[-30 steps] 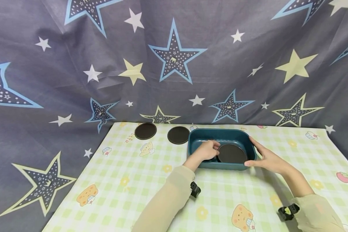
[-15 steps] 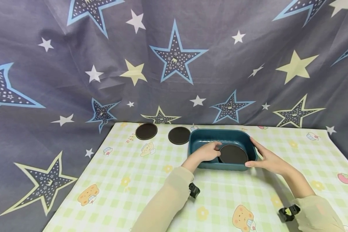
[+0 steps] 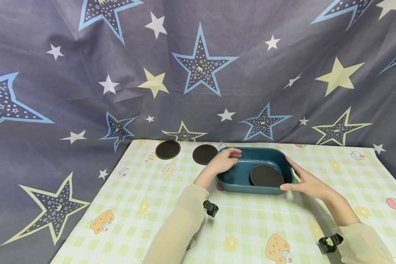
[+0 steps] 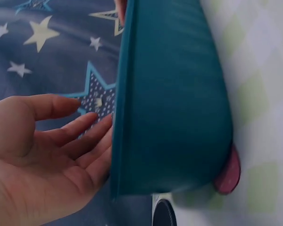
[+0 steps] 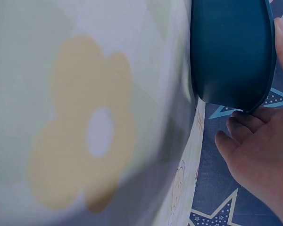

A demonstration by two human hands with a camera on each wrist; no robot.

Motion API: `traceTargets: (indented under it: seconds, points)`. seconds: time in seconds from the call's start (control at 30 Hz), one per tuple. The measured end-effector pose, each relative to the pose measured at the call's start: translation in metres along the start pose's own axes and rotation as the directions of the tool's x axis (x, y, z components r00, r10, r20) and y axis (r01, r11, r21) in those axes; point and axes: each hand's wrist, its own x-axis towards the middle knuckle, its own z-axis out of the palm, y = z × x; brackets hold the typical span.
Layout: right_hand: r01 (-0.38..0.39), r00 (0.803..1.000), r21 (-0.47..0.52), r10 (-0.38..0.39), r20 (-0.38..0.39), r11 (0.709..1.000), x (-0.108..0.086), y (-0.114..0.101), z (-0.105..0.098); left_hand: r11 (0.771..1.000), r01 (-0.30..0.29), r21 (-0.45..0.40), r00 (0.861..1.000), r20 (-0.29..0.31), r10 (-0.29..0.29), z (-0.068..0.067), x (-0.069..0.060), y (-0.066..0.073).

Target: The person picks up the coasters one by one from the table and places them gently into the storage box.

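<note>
A dark teal rectangular storage box (image 3: 241, 172) with rounded corners stands on the table. Inside, at its right end, lies a round black coaster (image 3: 266, 175); whether it is one or a stack I cannot tell. My left hand (image 3: 224, 160) hovers over the box's left end, holding nothing. In the left wrist view its fingers are loosely bent near the rim, partly hidden behind the wall. The right hand (image 3: 305, 181) holds the box's right end, thumb at the front corner and fingers at the back corner.
Two more round black coasters lie flat left of the box: a near coaster (image 3: 202, 154) beside its left end and a far coaster (image 3: 168, 150) at the table's back edge. A green-checked tablecloth (image 3: 171, 198) covers the table. A grey star-patterned curtain (image 3: 250, 80) hangs behind.
My left hand has lifted away from the coaster inside the box and moved left to the box's left end, leaving the coaster there. The right hand has stayed on the box.
</note>
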Motion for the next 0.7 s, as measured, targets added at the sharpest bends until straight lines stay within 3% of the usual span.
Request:
traceTargets:
  seconds: [0.23, 0.4, 0.7]
  points:
    - [0.000, 1.000, -0.010, 0.000, -0.001, 1.000, 0.000, 0.000, 0.000, 0.998, 0.005, -0.070, 0.990, -0.141, -0.015, -0.026, -0.001, -0.006]
    - [-0.002, 1.000, -0.012, 0.002, -0.002, 1.000, -0.001, -0.001, 0.000, 0.999, -0.003, -0.052, 0.978, -0.211, -0.008, -0.045, 0.004, -0.014]
    - [-0.005, 1.000, -0.019, 0.005, 0.000, 1.000, 0.000, -0.001, 0.000, 0.993, -0.011, -0.119, 0.954, -0.300, -0.026, -0.069, 0.009, -0.045]
